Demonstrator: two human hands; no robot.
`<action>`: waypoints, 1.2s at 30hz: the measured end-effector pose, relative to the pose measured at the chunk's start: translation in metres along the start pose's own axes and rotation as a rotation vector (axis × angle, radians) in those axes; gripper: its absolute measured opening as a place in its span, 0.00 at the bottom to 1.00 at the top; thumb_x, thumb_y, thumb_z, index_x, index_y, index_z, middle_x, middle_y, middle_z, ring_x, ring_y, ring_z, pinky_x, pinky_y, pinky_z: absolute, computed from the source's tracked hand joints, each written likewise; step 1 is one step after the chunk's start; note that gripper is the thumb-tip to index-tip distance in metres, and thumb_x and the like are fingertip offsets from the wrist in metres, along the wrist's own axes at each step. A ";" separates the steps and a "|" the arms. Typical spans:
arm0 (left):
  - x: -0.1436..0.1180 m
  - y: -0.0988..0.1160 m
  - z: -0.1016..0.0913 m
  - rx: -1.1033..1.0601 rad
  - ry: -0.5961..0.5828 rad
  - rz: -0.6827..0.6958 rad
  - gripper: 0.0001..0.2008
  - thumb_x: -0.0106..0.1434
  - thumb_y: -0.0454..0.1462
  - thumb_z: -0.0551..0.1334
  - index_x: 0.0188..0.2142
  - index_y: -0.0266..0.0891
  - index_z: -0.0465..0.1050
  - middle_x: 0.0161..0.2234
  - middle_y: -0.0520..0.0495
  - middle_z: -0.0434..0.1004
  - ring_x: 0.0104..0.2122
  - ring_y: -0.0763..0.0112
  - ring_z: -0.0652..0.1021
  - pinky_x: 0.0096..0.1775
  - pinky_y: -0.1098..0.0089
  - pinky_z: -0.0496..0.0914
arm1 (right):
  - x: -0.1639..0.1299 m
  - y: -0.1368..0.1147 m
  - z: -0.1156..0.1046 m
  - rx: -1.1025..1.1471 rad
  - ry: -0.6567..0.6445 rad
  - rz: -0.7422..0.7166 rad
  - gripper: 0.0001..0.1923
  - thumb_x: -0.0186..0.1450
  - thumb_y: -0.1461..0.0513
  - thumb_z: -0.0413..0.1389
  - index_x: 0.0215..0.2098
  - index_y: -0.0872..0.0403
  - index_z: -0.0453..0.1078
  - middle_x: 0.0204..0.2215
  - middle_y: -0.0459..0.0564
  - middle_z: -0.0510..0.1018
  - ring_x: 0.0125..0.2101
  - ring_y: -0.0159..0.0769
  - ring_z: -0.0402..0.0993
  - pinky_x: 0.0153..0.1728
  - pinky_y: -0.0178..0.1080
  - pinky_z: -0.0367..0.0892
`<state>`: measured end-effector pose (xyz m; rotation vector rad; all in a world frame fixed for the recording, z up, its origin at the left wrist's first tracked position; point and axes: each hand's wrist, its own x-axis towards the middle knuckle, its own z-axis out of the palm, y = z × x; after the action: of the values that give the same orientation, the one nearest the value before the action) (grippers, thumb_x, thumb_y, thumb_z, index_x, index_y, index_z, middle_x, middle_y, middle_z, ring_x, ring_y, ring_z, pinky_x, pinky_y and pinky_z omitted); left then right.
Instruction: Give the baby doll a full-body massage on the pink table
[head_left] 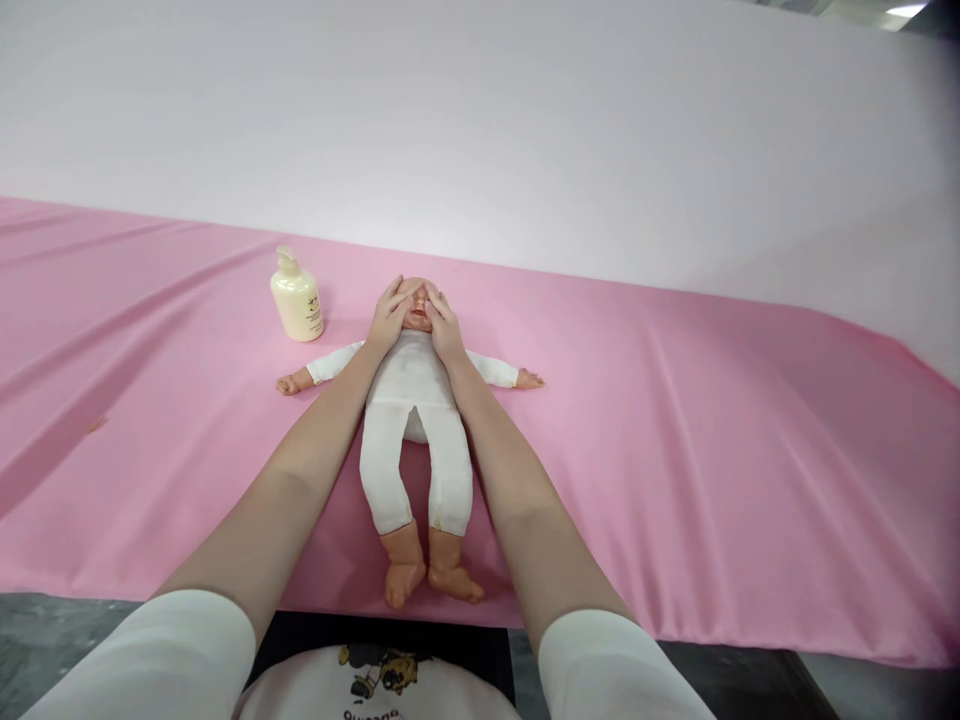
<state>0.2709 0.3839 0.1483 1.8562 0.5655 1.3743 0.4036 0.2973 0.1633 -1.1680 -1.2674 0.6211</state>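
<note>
A baby doll (pixel 411 375) with a white cloth body lies on its back, arms spread and feet toward me. My left hand (pixel 389 315) rests along one side of the doll's head, its fingers extended over the cheek and brow. On the opposite side, my right hand (pixel 443 322) lies against the other cheek, fingers stretched out. Between the hands the doll's mouth and chin show, while its eyes are mostly covered. Neither hand grips anything. A cream pump bottle (pixel 298 300) stands upright to the left, beyond the doll's outstretched arm.
A pink cloth (pixel 637 450) with folds covers the table and hangs at its near edge. Behind it rises a plain white wall (pixel 480 130). A small brownish mark (pixel 97 425) shows on the cloth at the left.
</note>
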 end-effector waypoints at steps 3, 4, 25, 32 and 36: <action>0.000 0.000 0.000 0.004 -0.007 -0.024 0.33 0.66 0.61 0.58 0.58 0.41 0.77 0.70 0.39 0.62 0.71 0.52 0.62 0.72 0.54 0.53 | 0.000 -0.001 0.000 0.001 0.013 0.028 0.47 0.62 0.34 0.53 0.70 0.50 0.62 0.73 0.44 0.57 0.76 0.40 0.40 0.75 0.47 0.39; 0.000 0.000 0.000 0.003 -0.011 -0.035 0.33 0.66 0.60 0.59 0.59 0.41 0.75 0.70 0.39 0.61 0.71 0.52 0.61 0.72 0.54 0.52 | -0.001 -0.001 0.001 0.001 0.022 0.039 0.48 0.62 0.34 0.53 0.71 0.51 0.59 0.74 0.44 0.55 0.76 0.40 0.40 0.75 0.47 0.39; -0.002 0.011 0.000 -0.009 0.003 -0.054 0.32 0.65 0.62 0.57 0.55 0.44 0.78 0.67 0.43 0.67 0.71 0.56 0.61 0.72 0.56 0.52 | -0.007 -0.009 0.000 0.025 0.076 0.075 0.49 0.63 0.36 0.56 0.73 0.51 0.54 0.74 0.48 0.55 0.73 0.39 0.51 0.74 0.44 0.47; -0.004 0.018 -0.002 -0.040 0.002 -0.080 0.31 0.69 0.59 0.53 0.57 0.42 0.77 0.68 0.43 0.65 0.71 0.57 0.62 0.73 0.58 0.51 | -0.006 -0.010 0.001 0.067 0.105 0.087 0.52 0.61 0.35 0.55 0.72 0.57 0.55 0.73 0.53 0.56 0.73 0.40 0.53 0.73 0.42 0.50; -0.005 0.018 -0.002 -0.063 0.013 -0.096 0.31 0.69 0.59 0.54 0.58 0.43 0.76 0.70 0.44 0.63 0.71 0.55 0.61 0.73 0.55 0.50 | -0.005 -0.009 0.001 0.082 0.120 0.095 0.49 0.63 0.35 0.52 0.71 0.56 0.57 0.73 0.50 0.57 0.72 0.39 0.54 0.73 0.42 0.49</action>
<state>0.2662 0.3690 0.1595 1.7486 0.6031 1.3266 0.3996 0.2899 0.1692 -1.1846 -1.0804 0.6572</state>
